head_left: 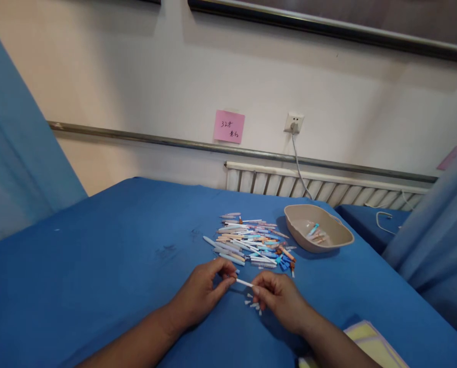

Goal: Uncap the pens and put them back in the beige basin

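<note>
My left hand [205, 291] and my right hand [278, 296] meet over the blue table [98, 266], both pinching one thin white pen refill [244, 282] between their fingertips. A few small white bits [253, 304] lie on the cloth just under my right hand. Beyond my hands lies a pile of several pen parts [251, 243] in white, blue and orange. A beige oval bowl [318, 227] to the right of the pile holds a few pieces.
A wall with a metal rail, a pink note [229, 126] and a socket with a cable [294, 124] is behind the table. A radiator [320, 186] runs along it. Blue curtains hang at both sides. A yellow pad [369, 340] lies at the near right.
</note>
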